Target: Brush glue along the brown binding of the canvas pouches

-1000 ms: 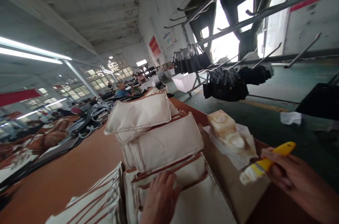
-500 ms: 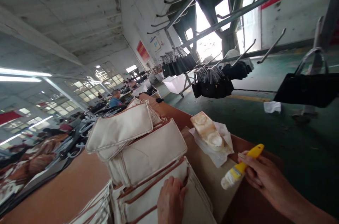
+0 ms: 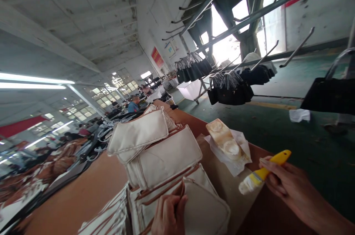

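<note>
My left hand point(image 3: 169, 214) pinches the brown-lined edge of a cream fabric piece point(image 3: 205, 205) at the bottom centre, lifting its flap. Between the fingers of my right hand point(image 3: 285, 179) is a yellow-handled brush point(image 3: 263, 173), its pale, coated bristles pointing down and left. Cream pieces with brown edges point(image 3: 166, 157) lie stacked beyond my left hand, and more point(image 3: 111, 212) stand in a row to its left. A stained tray point(image 3: 222, 138) with white paste rests on white paper point(image 3: 245, 146) between the stack and the brush.
The brown tabletop point(image 3: 83, 190) runs under the stacks. Black bags point(image 3: 231, 92) hang from a metal rack point(image 3: 266, 11) beyond it on the right. Brown and white material point(image 3: 47, 172) and grey cords lie at left. A person in blue point(image 3: 133, 105) is farther back.
My left hand has moved slightly left and down, and the edge of the top cream piece is now raised in its fingers. The view has shifted, with the brush still in my right hand.
</note>
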`<state>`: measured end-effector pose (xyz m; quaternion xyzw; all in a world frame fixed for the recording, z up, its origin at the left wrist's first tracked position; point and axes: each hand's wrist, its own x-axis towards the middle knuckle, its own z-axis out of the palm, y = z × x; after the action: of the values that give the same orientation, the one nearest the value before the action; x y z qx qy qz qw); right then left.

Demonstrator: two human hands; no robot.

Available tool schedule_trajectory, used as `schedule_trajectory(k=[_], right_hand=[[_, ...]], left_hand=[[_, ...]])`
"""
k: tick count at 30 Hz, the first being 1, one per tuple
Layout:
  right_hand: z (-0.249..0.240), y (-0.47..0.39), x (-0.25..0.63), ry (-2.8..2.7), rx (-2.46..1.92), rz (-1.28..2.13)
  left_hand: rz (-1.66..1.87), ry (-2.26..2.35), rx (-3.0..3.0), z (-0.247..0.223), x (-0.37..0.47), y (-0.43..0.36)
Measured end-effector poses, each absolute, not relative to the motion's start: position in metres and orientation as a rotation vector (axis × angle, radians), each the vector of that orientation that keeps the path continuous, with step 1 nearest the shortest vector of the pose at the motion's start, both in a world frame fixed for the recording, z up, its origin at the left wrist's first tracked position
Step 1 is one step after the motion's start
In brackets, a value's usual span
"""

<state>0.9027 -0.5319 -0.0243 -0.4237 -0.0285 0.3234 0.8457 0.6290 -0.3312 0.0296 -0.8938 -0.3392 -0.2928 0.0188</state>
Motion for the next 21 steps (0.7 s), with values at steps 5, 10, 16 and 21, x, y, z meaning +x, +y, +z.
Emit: schedule_trajectory(k=[5, 10, 16, 21], right_hand=[[-0.022, -0.532, 0.901, -0.085, -0.878, 0.688], [-0.019, -0.519, 0.894, -0.178, -0.877, 0.72], [-0.002, -0.495, 0.879, -0.265, -0.951, 0.712], [0.003, -0.47, 0.883, -0.391, -1.057, 0.633]], left_hand=[[-0.552, -1.232, -2.919, 0.031, 0.653, -0.306], [-0.178, -1.36, -2.893, 0.03, 0.688, -0.289], [-0.047, -1.342, -2.818, 0.017, 0.714, -0.294], [-0.036, -1.336, -2.879, 0.011, 0.717, -0.31]])
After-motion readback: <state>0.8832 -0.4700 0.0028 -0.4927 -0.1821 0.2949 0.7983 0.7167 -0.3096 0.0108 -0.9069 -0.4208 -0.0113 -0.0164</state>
